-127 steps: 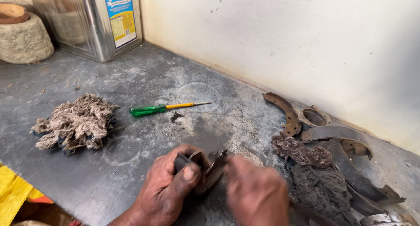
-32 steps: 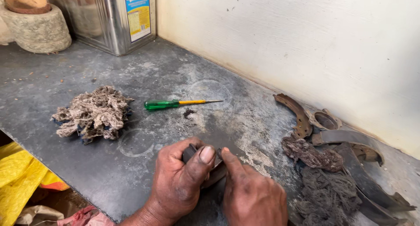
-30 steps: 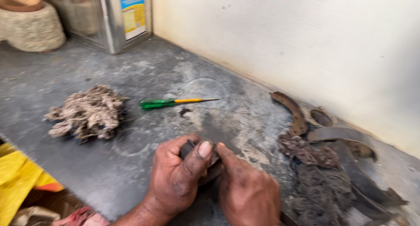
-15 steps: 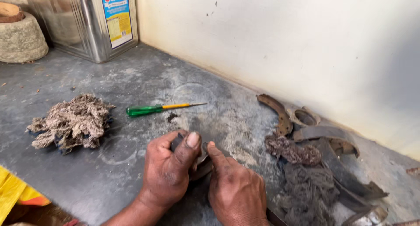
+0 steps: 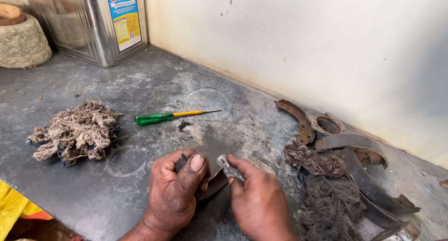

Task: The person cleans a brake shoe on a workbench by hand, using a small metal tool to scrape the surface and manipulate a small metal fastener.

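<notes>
Since half a second before: hands drawn slightly lower in view. Left hand (image 5: 175,192) wrapped round dark curved brake shoe (image 5: 212,185), fingers closed on it, low on grey surface (image 5: 140,82). Right hand (image 5: 259,201) pinched small grey metal piece (image 5: 229,167), long axis pointing up-left. Green-handled screwdriver (image 5: 170,116) lay tip rightward. Square metal tin (image 5: 93,21) at far left corner, blue-and-yellow rectangular label facing right.

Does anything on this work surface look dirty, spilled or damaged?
Yes. A small patch of dark grit lies spilled beside the green-handled screwdriver. The curved brake shoe near the wall looks rusty and worn. Both the left hand and right hand are grimy.
</notes>
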